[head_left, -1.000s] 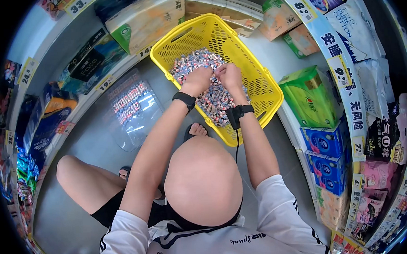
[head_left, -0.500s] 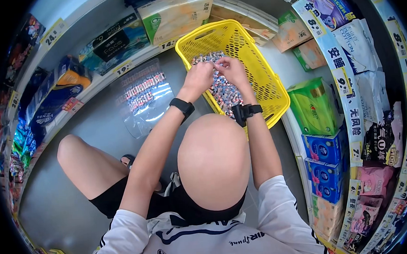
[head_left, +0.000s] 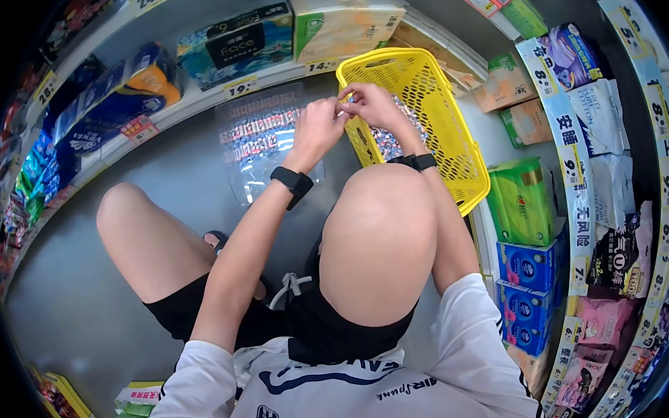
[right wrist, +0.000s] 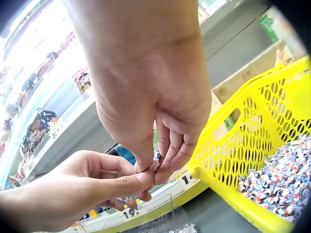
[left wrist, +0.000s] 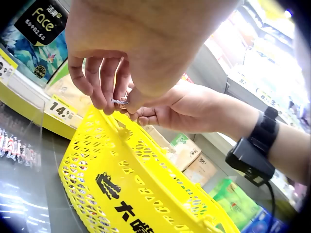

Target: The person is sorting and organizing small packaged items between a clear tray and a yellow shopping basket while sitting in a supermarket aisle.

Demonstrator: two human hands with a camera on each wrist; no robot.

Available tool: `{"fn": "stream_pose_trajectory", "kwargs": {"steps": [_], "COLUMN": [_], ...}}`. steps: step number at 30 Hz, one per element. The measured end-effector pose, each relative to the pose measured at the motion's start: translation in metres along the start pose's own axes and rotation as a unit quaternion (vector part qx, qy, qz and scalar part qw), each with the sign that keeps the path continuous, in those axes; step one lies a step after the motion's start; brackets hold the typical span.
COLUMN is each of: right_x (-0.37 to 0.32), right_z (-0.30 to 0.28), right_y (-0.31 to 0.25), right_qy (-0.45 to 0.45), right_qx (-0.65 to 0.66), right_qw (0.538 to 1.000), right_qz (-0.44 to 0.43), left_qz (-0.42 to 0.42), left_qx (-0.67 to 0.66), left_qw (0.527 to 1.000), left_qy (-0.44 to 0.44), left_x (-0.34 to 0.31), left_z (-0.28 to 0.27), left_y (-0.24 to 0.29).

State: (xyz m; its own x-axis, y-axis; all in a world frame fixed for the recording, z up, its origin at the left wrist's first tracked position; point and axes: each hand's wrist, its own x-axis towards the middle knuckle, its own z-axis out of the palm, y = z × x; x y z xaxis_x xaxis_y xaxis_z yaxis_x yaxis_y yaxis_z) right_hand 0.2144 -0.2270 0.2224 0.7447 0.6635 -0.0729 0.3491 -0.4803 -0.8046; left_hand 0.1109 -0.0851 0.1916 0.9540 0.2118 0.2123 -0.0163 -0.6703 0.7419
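Note:
My left hand (head_left: 318,129) and right hand (head_left: 373,105) meet over the near-left rim of a yellow shopping basket (head_left: 465,151). In the left wrist view, the left thumb and fingers pinch a small wrapped candy (left wrist: 120,102) with a pale twisted end. The right wrist view shows the right thumb and finger pinching a blue-and-white wrapped candy (right wrist: 156,158), the left fingertips right against it. Many similar wrapped candies (right wrist: 284,179) are heaped inside the basket. Left of the hands, a clear plastic container (head_left: 252,179) lies on the floor with candies lined up in rows.
Shelves of tissue packs (head_left: 346,24) run behind the basket. To the right stand a green tissue pack (head_left: 519,201), blue packs (head_left: 526,266) and hanging bags under price strips. A bent knee (head_left: 378,229) is close in front of the basket.
Both hands have come up from over the candy heap toward the basket's left rim, nearer the clear container. The head view has turned, so basket and shelves appear farther right.

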Motion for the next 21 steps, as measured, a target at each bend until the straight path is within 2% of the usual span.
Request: {"fn": "stream_pose_trajectory", "kwargs": {"steps": [2, 3, 5, 9, 11, 13, 14, 16, 17, 19, 21], "right_x": [0.007, 0.012, 0.017, 0.028, 0.034, 0.038, 0.047, 0.042, 0.048, 0.048, 0.057], "right_z": [0.016, 0.023, 0.039, 0.077, 0.109, 0.121, 0.133, 0.148, 0.158, 0.166, 0.184], "right_y": [-0.011, -0.014, -0.018, -0.011, -0.004, 0.002, 0.004, 0.004, 0.004, 0.004, 0.007], "right_qy": [-0.015, -0.019, -0.024, -0.022, -0.014, -0.017, -0.025, 0.000, -0.012, -0.029, -0.050], "right_qx": [-0.032, -0.032, -0.101, -0.070, -0.101, -0.069, -0.069, -0.047, -0.046, -0.030, -0.011], "right_qw": [0.999, 0.999, 0.992, 0.996, 0.993, 0.996, 0.995, 0.999, 0.999, 0.998, 0.998], "right_qz": [-0.017, -0.020, -0.065, -0.044, -0.066, -0.058, -0.063, -0.016, -0.021, 0.048, 0.046], "left_qz": [0.075, 0.072, 0.030, -0.029, -0.121, -0.121, -0.148, -0.179, -0.189, -0.211, -0.227], "left_qx": [0.022, 0.024, -0.010, -0.009, -0.037, -0.011, -0.009, -0.021, -0.018, -0.011, -0.013], "left_qw": [0.991, 0.991, 0.997, 0.996, 0.988, 0.988, 0.983, 0.978, 0.976, 0.972, 0.968], "left_qy": [0.104, 0.108, 0.068, 0.080, 0.084, 0.094, 0.104, 0.102, 0.110, 0.106, 0.103], "left_x": [-0.007, -0.009, -0.015, -0.032, -0.045, -0.057, -0.061, -0.063, -0.066, -0.074, -0.080], "left_z": [-0.004, -0.008, -0.014, -0.012, -0.008, -0.007, -0.009, -0.010, -0.012, -0.011, -0.016], "left_y": [-0.019, -0.027, -0.041, -0.072, -0.092, -0.095, -0.102, -0.108, -0.116, -0.122, -0.135]}}
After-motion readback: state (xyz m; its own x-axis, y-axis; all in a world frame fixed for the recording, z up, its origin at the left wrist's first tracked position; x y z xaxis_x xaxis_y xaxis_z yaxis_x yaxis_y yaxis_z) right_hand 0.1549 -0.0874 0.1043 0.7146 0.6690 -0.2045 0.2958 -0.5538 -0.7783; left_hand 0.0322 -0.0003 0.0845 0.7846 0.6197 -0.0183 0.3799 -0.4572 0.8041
